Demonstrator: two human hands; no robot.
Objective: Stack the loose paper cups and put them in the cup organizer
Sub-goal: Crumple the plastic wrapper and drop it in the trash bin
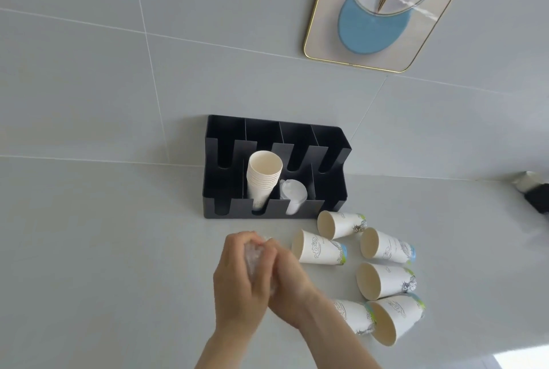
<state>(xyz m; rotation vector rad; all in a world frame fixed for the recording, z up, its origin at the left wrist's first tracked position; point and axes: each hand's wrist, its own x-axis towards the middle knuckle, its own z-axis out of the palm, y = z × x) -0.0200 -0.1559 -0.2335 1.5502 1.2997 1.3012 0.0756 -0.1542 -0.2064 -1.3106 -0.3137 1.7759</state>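
Observation:
A black cup organizer [221, 187] with slotted compartments stands against the wall. A stack of white paper cups [263, 178] leans in one front compartment, and clear plastic cups [294, 195] sit in the one to its right. Several printed paper cups lie on their sides on the grey counter, among them one [322, 248] close to my hands and one [341, 223] just before the organizer. My left hand [237, 285] and my right hand [289, 282] are pressed together around clear plastic cups [254, 261], mostly hidden by my fingers.
More fallen paper cups [386, 279] lie at the right, down to the counter's front edge [445, 351]. A gold-framed picture [386, 12] hangs on the tiled wall. A dark object [537, 196] sits at the far right edge.

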